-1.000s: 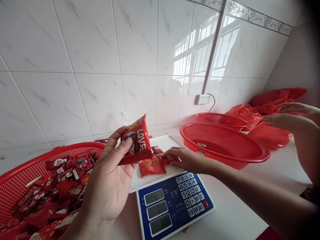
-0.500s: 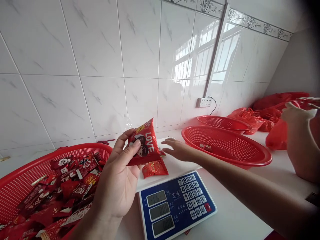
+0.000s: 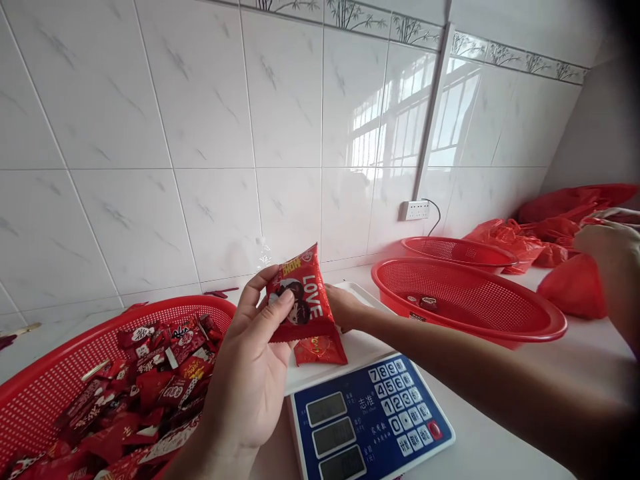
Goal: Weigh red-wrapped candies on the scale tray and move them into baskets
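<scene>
My left hand (image 3: 260, 360) pinches a red snack packet (image 3: 300, 300) printed with "LOVE" and cartoon faces, thumb across its front. Behind it, my right hand (image 3: 345, 307) reaches over the white pan (image 3: 357, 347) of a weighing scale; its fingers are hidden by the packet, so their grip does not show. Another red packet (image 3: 320, 349) lies on the pan, partly covered by the held one. The scale's blue keypad panel (image 3: 370, 417) faces me with three small displays.
At left, a red perforated basket (image 3: 165, 303) holds many red wrapped sweets (image 3: 160, 387). Right of the scale, a red basket (image 3: 500, 327) holds a few pieces, with another basket (image 3: 460, 250) behind. Farther right, another person's hand (image 3: 610, 260) is by a red bag (image 3: 575, 287).
My right hand has moved left and down behind the held packet, its fingers passing out of sight. My left hand still holds the packet. The view has shifted slightly.
</scene>
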Motion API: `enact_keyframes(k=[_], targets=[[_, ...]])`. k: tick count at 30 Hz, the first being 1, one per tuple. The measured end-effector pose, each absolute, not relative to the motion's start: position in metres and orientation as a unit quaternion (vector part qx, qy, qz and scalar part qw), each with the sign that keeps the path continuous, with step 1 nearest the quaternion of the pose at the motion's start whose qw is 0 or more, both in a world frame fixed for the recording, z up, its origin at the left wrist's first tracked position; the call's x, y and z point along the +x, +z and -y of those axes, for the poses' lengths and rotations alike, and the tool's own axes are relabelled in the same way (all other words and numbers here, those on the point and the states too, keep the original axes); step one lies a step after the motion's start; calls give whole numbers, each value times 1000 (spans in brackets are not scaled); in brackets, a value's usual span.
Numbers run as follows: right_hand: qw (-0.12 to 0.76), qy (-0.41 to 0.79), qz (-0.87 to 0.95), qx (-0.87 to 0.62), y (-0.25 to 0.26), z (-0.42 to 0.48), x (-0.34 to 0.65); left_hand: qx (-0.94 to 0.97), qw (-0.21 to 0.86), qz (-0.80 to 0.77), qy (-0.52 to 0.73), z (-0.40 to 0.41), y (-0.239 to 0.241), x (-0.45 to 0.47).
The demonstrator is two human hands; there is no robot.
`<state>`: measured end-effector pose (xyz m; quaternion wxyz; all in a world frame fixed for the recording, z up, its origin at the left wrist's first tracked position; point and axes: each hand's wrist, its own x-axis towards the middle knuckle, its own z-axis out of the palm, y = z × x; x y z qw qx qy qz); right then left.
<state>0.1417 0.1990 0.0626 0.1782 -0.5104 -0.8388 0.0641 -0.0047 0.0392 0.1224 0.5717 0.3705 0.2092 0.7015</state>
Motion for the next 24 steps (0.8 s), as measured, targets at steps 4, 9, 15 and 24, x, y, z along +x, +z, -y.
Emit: enact_keyframes(k=[4,9,15,24], targets=[[216,41,787,-577,81,-206,184,372,569,-204,705,-38,123,-6],[227,-54,730,-642,99,-209,261,378,567,-195,706,-40,119,-8],[188,-90,745,-633,81,-212,288,380,572,-186,703,-40,118,-6],[147,59,915,-372,57,-169,148,400,558,-195,701,-38,119,-6]])
